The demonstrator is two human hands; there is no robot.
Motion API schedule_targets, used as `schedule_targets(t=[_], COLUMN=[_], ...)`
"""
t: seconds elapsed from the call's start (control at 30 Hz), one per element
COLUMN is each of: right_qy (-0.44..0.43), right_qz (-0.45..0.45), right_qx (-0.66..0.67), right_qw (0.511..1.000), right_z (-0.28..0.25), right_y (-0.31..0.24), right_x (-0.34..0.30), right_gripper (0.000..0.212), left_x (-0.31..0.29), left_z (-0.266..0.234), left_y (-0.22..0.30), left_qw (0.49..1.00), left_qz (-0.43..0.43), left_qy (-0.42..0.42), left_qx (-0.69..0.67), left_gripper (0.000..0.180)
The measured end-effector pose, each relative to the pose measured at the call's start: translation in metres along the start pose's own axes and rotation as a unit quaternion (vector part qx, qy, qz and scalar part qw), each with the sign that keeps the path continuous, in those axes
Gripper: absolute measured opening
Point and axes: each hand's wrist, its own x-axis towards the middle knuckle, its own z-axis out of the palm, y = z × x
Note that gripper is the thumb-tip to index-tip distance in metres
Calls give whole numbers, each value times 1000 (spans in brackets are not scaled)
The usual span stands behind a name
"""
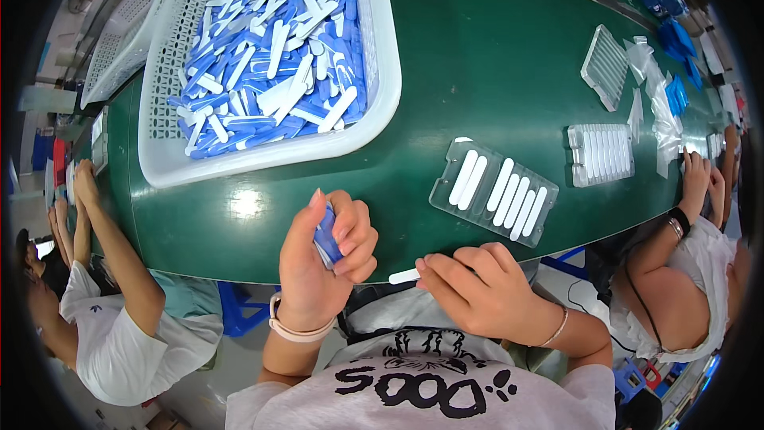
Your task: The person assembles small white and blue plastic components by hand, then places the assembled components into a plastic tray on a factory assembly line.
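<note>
My left hand (pixel 312 267) is closed round several flat, round-ended strips (pixel 325 237), blue and white, held above the table's near edge. To its right, my right hand (pixel 487 291) pinches one white round-ended strip (pixel 403 277) between thumb and fingers, with one end sticking out leftward. Just beyond my right hand lies a clear plastic tray (pixel 480 201) with slots. Several white strips (pixel 509 201) lie side by side in it, with a gap between the left pair and the others.
A white plastic basket (pixel 270 167) heaped with blue and white strips (pixel 278 64) stands at the far left of the green table (pixel 477 48). Two more clear trays (pixel 606 68), the nearer one filled (pixel 601 155), and plastic film (pixel 662 103) lie right. People sit on both sides.
</note>
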Motion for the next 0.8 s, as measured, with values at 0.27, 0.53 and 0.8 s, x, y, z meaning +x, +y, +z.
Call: schedule_targets(t=[0.27, 0.53, 0.8], right_qy=[26, 30, 159], right_qz=[238, 404, 120], right_qx=[371, 622, 293], right_qw=[897, 670, 935], right_z=[-19, -36, -38], right_y=[-7, -9, 19], right_x=[-7, -6, -3], right_gripper=[11, 12, 28], left_x=[-9, -10, -1], left_z=[3, 20, 33], left_y=[-7, -15, -20], left_qw=[982, 917, 906], left_qz=[42, 41, 22], left_qy=[-37, -88, -21], left_qx=[182, 388, 421], left_gripper=[35, 15, 12])
